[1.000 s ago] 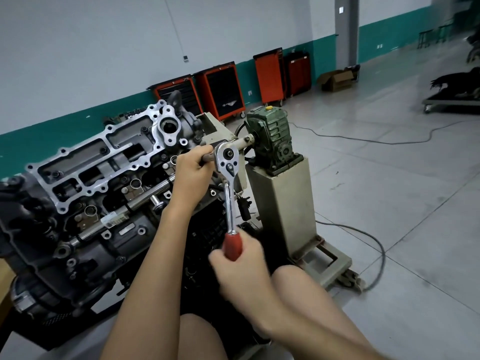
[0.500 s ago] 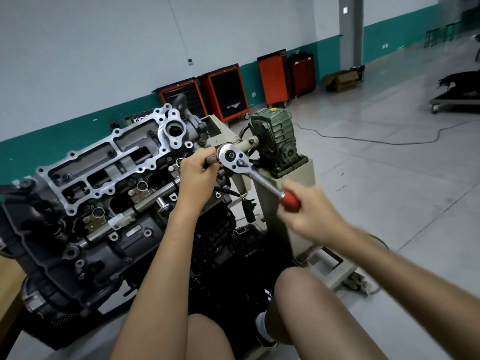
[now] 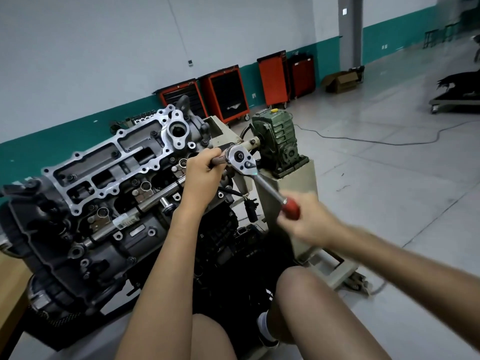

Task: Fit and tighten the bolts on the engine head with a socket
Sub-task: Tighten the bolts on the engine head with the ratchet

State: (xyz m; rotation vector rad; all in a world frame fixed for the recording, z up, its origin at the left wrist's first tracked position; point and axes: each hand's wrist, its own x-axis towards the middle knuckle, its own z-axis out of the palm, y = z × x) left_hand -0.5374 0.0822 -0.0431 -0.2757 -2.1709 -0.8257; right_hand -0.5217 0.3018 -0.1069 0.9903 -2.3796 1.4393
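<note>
Workshop [image 3: 389, 165]: left hand [image 3: 201, 175] holds extension [image 3: 217, 160], right hand [image 3: 309, 220] ratchet [image 3: 261, 180].

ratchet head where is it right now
Head view, mid-frame: the ratchet head sits just right of the left hand gripping the extension bar, left of the green gearbox; the right hand holds its red handle.

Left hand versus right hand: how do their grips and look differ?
The left hand grips the bar at the ratchet head, by the engine; the right hand grips the red handle, farther out. The left hand looks sharp, the right hand blurred. Both hold the same ratchet.
</note>
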